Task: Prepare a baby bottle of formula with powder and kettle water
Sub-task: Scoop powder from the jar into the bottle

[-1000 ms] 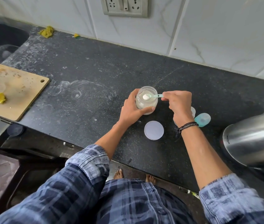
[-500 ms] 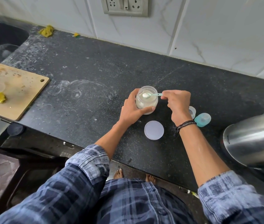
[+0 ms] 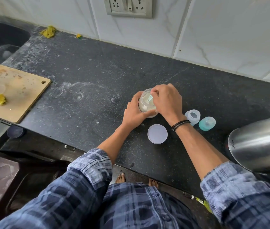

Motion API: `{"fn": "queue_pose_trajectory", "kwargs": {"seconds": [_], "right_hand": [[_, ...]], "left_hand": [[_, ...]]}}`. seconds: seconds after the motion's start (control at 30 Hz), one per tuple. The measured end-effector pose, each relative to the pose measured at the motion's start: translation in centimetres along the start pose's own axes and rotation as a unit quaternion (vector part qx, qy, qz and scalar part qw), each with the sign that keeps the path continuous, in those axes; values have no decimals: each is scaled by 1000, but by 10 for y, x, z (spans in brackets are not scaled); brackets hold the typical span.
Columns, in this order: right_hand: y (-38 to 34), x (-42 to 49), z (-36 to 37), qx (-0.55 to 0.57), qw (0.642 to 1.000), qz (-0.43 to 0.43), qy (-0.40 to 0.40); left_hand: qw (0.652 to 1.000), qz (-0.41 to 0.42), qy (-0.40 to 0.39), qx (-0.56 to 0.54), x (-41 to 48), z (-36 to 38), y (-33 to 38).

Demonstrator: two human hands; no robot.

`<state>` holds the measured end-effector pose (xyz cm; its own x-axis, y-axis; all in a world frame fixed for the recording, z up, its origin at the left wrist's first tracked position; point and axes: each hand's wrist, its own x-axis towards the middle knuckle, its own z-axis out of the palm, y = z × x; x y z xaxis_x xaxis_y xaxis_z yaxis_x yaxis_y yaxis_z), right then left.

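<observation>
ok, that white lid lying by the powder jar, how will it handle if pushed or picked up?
The white lid lies flat on the counter, so a push probably slides it rather than rolls it. It looks thin plastic: likely light and stiff. Its low rim may need an edge pinch to lift.

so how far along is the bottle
Early. Done: the lid is off the jar and lies on the counter; the bottle stands open, its teal cap beside it. In hand: the left hand grips the jar, the right hand holds the scoop down inside it. Left: powder into the bottle, kettle water, cap on. Whether the bottle holds any powder yet cannot be told.
</observation>
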<state>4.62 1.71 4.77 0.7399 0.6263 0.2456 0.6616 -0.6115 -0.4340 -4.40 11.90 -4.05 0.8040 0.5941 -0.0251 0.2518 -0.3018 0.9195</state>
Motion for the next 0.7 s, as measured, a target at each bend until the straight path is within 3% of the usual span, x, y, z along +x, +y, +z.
{"fn": "queue_pose_trajectory", "kwargs": {"seconds": [0.43, 0.7], "right_hand": [[-14, 14, 9, 79, 992, 78, -56], [-7, 14, 2, 156, 982, 95, -48]], "left_hand": [[1000, 3, -2, -4, 2, 1, -5], [1000, -3, -3, -7, 2, 1, -5]]}}
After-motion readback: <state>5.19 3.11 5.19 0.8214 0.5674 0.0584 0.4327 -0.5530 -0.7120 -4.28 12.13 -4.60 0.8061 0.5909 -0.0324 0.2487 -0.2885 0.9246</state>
